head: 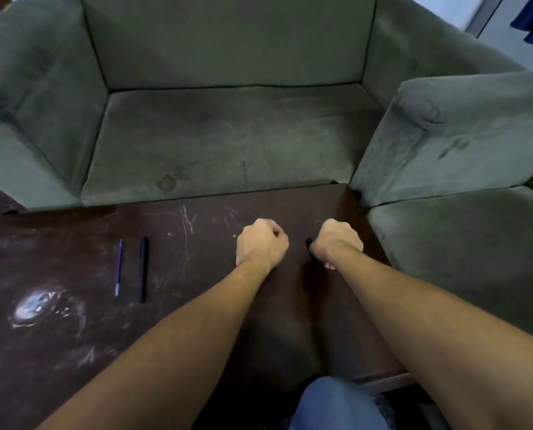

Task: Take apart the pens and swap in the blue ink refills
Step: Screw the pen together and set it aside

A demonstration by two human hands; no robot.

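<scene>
A dark wooden table (pixel 72 336) carries a thin blue ink refill (pixel 118 268) and, just right of it, a black pen (pixel 143 270), both lying lengthwise at the left. My right hand (pixel 339 240) is closed around a second black pen (pixel 313 257), whose ends stick out below and left of the fist. My left hand (pixel 260 243) is a closed fist resting on the table a short way left of the right hand. I cannot see anything inside it.
A grey-green sofa (pixel 228 135) stands behind the table, and a matching armchair (pixel 460 150) is at the right. The tabletop is scratched, with a white smudge (pixel 37 307) near the left front. My knee in blue jeans (pixel 336 405) shows below the table edge.
</scene>
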